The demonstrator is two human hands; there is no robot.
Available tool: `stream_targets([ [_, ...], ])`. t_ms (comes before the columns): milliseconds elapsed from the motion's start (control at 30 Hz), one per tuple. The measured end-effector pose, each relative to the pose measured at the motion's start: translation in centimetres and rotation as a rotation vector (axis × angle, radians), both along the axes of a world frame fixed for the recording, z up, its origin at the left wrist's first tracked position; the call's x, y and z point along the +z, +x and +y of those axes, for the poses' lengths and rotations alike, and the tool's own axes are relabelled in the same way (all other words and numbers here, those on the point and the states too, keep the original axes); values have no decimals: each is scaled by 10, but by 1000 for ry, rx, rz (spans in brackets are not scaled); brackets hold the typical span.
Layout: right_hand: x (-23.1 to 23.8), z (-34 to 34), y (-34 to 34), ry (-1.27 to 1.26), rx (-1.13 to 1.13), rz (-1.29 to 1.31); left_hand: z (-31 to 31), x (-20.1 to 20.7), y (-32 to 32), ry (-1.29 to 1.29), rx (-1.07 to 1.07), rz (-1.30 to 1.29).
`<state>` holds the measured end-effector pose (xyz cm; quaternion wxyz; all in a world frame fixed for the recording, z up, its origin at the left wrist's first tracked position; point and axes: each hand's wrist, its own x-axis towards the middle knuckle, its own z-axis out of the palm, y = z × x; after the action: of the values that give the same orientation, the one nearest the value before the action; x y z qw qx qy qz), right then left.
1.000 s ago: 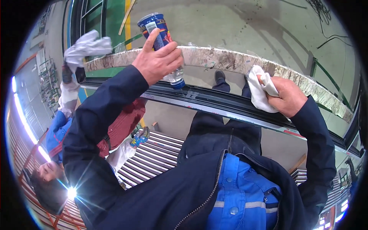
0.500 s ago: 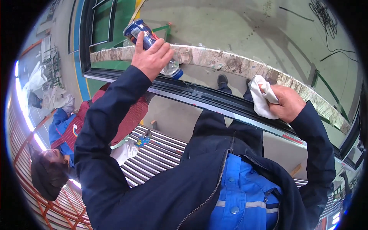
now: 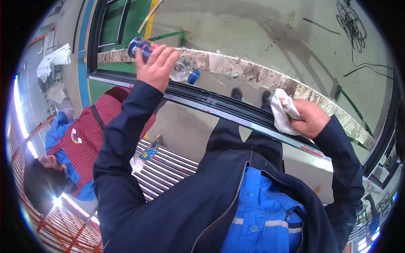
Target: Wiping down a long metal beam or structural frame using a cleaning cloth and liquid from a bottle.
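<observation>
Bottle (image 3: 180, 72): in left hand (image 3: 156, 69), over the window frame (image 3: 219, 100), cap end pointing right. Cloth (image 3: 281, 113): in right hand (image 3: 311, 118), right of bottle, at the near rail; contact unclear. Beam (image 3: 240, 69): beyond the near rail, running left to right. Cable coil (image 3: 351, 27): on floor (image 3: 236, 25), far right. Wooden strip (image 3: 149, 17): on floor, far left. Co-worker (image 3: 95, 124): left of wearer's left arm. Slatted rack (image 3: 168, 167): between co-worker and wearer's legs.
</observation>
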<state>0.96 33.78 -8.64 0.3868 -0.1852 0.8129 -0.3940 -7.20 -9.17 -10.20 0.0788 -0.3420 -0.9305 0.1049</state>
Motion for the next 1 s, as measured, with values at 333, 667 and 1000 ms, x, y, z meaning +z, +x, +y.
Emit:
stream_targets([
  [333,-39,-89,-20,150,627,408,-27,-60,19,765,476,222],
  [667,-59,-193,-50,269,656,448,-28,-85,38,1017,465,292],
  [1000,-48,-123,-19,316,748,427,-27,-76,34,1058,470,299],
])
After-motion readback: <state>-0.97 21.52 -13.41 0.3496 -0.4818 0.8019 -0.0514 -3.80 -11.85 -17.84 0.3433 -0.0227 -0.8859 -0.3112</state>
